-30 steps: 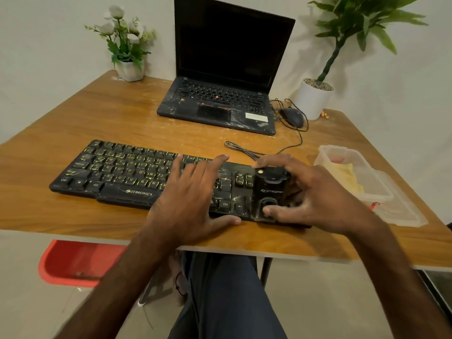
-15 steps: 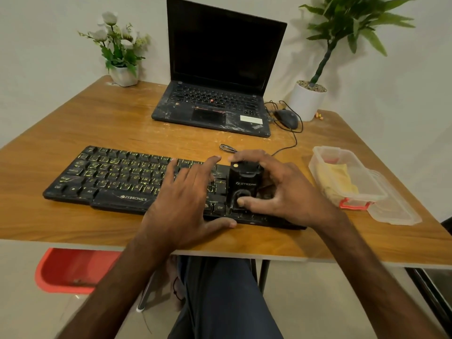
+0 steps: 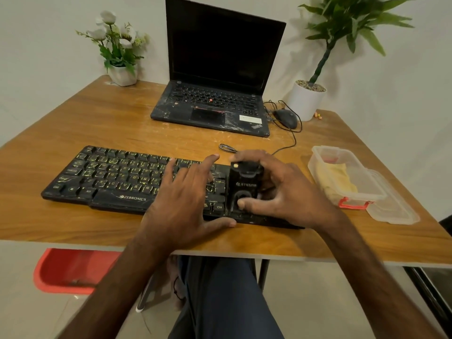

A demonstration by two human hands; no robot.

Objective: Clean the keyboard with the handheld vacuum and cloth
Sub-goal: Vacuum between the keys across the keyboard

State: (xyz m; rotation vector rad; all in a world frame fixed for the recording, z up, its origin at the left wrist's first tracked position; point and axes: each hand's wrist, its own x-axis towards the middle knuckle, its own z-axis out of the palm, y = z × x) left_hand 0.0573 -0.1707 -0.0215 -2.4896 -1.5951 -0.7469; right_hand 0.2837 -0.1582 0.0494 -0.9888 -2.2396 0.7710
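A black keyboard (image 3: 110, 177) with yellow-lit keys lies along the near side of the wooden table (image 3: 97, 123). My left hand (image 3: 186, 199) lies flat on its middle keys with straight fingers, thumb at the front edge. A small black handheld vacuum (image 3: 244, 184) stands on the keyboard's right part. My right hand (image 3: 281, 189) grips it, fingers over its top and thumb on its front. A yellow cloth (image 3: 337, 179) lies inside a clear plastic box (image 3: 325, 152) to the right.
An open black laptop (image 3: 215, 111) sits behind the keyboard, with a mouse (image 3: 285, 118) and its cable beside it. A white flower pot (image 3: 122, 74) is back left, a potted plant (image 3: 305, 101) back right. The box's lid (image 3: 393, 211) lies near the right edge. A red stool (image 3: 71, 270) is under the table.
My right hand has slid the vacuum leftward along the keyboard, from its right end toward my left hand. My left hand has stayed pressed on the keys.
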